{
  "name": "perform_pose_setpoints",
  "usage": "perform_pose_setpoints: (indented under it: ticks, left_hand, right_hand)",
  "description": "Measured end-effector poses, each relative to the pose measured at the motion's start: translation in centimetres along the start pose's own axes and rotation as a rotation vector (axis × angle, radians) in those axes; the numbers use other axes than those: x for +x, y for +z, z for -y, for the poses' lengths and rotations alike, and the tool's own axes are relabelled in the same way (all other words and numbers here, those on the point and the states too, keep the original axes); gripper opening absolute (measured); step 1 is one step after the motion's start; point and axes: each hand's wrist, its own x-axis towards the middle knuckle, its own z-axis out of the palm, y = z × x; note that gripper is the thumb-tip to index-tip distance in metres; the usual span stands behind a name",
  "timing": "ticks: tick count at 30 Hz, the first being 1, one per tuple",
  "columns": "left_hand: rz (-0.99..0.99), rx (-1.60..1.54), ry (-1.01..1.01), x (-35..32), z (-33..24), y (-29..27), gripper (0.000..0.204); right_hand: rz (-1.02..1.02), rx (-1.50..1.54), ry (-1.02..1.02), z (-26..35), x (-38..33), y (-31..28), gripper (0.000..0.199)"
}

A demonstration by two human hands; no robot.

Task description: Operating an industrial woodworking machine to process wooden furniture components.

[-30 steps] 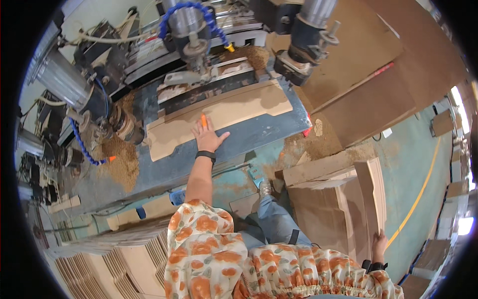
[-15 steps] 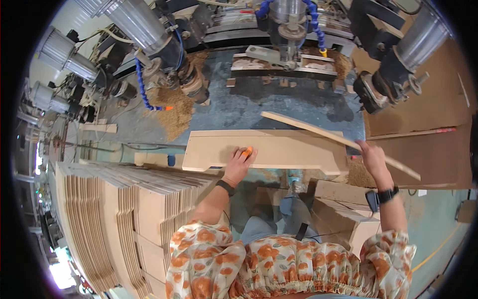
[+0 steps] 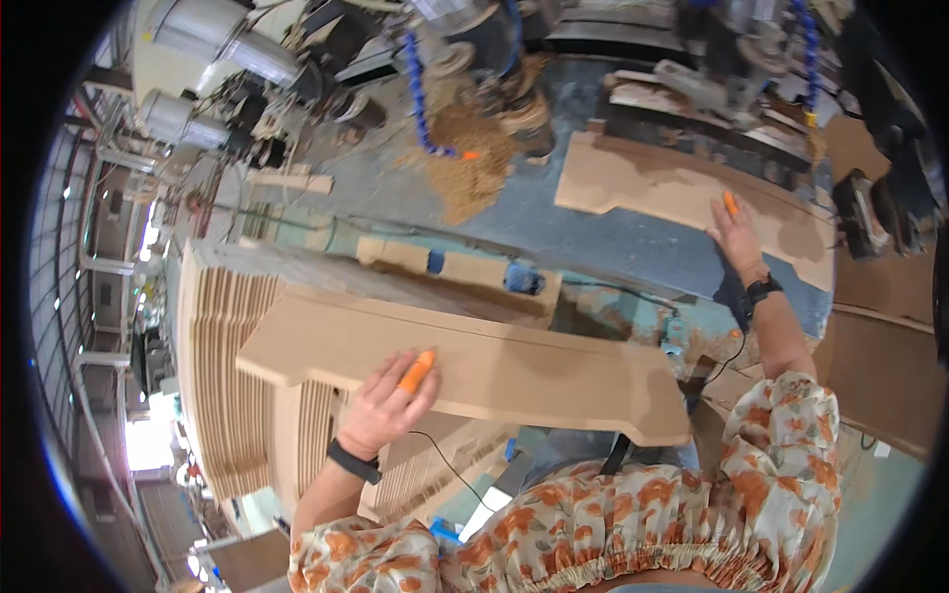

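A long pale-brown fibreboard panel [image 3: 534, 376] with a cut-out along its near edge is tilted above the stack at my left. My left hand [image 3: 390, 395], an orange cover on one finger, holds that near edge; its thumb is hidden. Farther off to the right, a similar panel [image 3: 652, 188] lies on the blue-grey machine table. My right hand [image 3: 733, 232], also with an orange finger cover, rests on it with fingers stretched out. The panel's far side lies close to the metal fixture [image 3: 692, 114] beneath the machine heads.
A tall stack of panels [image 3: 222, 385] stands at the left. Spindle motors [image 3: 262, 54] and a blue coolant-type hose [image 3: 417, 99] hang over the table, beside a sawdust heap [image 3: 470, 163]. Brown sheeting [image 3: 870, 371] lies at the right. A thin black cable crosses below the held panel.
The view has swung left. My left hand now has a panel near the stack. My right hand no longer holds the thin wooden strip and lies on a panel at the fixture.
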Motion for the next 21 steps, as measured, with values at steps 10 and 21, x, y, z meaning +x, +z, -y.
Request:
perform_pose_setpoints:
  ticks: [10,21]
  left_hand:
    - [-0.088,0.456,-0.927,-24.4,-4.2,-5.6,0.039]
    - [-0.001,0.359,-1.37,-38.9,-1.2,4.6,0.061]
  right_hand:
    - [0.139,0.028,0.067,4.1,2.9,2.4,0.053]
    - [0.034,0.124,0.188,6.7,-2.3,-7.5,0.046]
